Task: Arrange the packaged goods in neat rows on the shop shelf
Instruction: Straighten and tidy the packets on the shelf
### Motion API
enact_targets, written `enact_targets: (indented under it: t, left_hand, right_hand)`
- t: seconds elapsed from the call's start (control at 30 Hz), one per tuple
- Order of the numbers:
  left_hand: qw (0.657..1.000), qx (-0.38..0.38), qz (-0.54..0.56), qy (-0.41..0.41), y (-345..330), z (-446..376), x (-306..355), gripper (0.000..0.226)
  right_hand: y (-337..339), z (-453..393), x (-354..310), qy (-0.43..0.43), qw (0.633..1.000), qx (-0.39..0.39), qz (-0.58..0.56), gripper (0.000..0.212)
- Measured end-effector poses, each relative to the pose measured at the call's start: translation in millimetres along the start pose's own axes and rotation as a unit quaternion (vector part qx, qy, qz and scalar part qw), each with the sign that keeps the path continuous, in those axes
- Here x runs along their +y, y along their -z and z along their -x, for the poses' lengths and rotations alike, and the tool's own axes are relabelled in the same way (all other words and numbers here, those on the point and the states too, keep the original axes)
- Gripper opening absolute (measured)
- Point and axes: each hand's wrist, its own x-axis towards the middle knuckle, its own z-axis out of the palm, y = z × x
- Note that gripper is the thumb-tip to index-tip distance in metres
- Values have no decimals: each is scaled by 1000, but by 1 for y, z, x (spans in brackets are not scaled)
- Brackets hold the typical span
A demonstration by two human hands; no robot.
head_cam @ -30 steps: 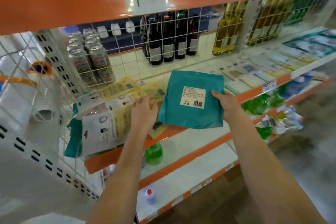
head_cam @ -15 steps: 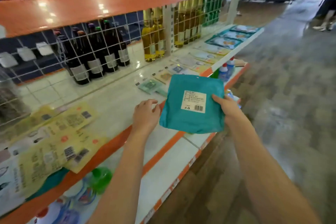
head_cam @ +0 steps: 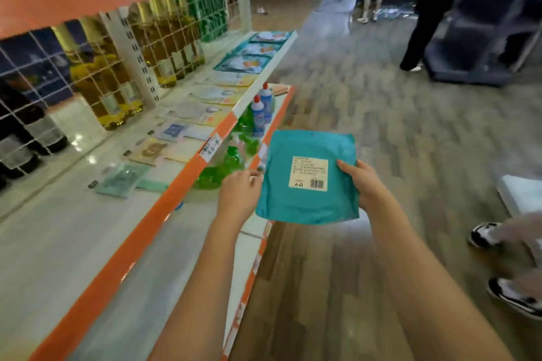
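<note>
Head view shows us holding a teal packet (head_cam: 308,179) out past the orange front edge of the shop shelf (head_cam: 140,231), over the wooden floor (head_cam: 396,132). Our left hand (head_cam: 239,199) pinches its left edge with curled fingers; our right hand (head_cam: 363,184) grips the right edge, thumb on top. Flat packets (head_cam: 211,113) line the shelf's far half, while the near half lies bare. Someone's sneakers (head_cam: 513,296) stand near on our right.

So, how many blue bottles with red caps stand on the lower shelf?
2. One blue bottle stands nearer the camera, the other bottle just behind it, both near the shelf's front edge. More may be hidden under the upper shelf.
</note>
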Motion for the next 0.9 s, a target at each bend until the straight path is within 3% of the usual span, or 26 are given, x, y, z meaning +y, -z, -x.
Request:
enact_targets:
  t: [0.37, 0.6, 0.77, 0.9]
  left_hand:
    - [989, -111, 35, -94, -54, -63, 35, 30]
    - [977, -170, 47, -119, -81, -86, 48, 33]
    - [974, -189, 32, -125, -103, -112, 60, 33]
    - [973, -207, 45, -98, -119, -131, 76, 35]
  right_hand:
    - [52, -5, -3, 20, 991, 127, -46, 4]
    - [69, -15, 9, 26, 984, 164, -61, 4]
    - [83, -39, 4, 26, 984, 163, -73, 20]
    - [94, -67, -8, 25, 985, 153, -69, 8]
